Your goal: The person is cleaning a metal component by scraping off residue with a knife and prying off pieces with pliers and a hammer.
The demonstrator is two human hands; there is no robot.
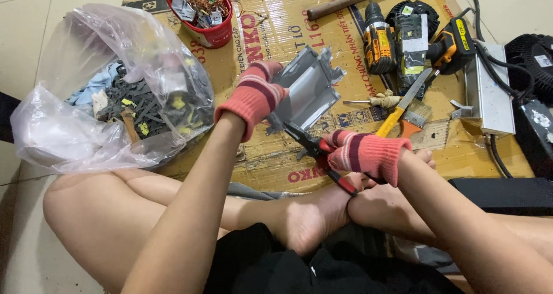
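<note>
Both hands wear knitted work gloves in a coral-pink yarn crossed by dark maroon stripes. The left hand [253, 95], near the middle of the frame, has a glove with a ribbed cuff ending at the wrist and maroon bands across the back and the fingers. The right hand [363, 153], right of centre, wears a matching glove, its cuff rolled in a thick edge at the wrist. Both forearms are bare, with no sleeves. The legs are bare too, and so are the feet, at lower centre. Black cloth, seemingly shorts, covers the lap along the bottom edge.
</note>
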